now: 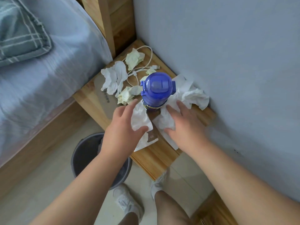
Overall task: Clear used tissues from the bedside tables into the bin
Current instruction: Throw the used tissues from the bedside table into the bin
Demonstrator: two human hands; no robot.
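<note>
Because the grey bin (90, 153) stands on the floor just beside the near-left corner of the wooden bedside table (155, 158), anything gathered at the table's front edge needs only a short carry to reach it, which likely explains why both hands work there first. Crumpled tissues are spread across the tabletop around an upright blue bottle (157, 88): a white wad (114, 78) and two yellowish balls (134, 58) (125, 95) lie toward the bed among the loops of a white charging cable (146, 69), while a larger white tissue (193, 95) sits against the wall. A printed paper packet (146, 140) lies flat under the nearest tissues, overhanging the table edge. The left hand (125, 125) is half closed, thumb and fingers pinching a white tissue (139, 117) just in front of the bottle. The right hand (183, 122) has its fingers spread fairly wide and pressed onto another white tissue (165, 120), its thumb tucked under the edge; I judge it is gathering rather than firmly holding. No tissues can be made out in the bin.
</note>
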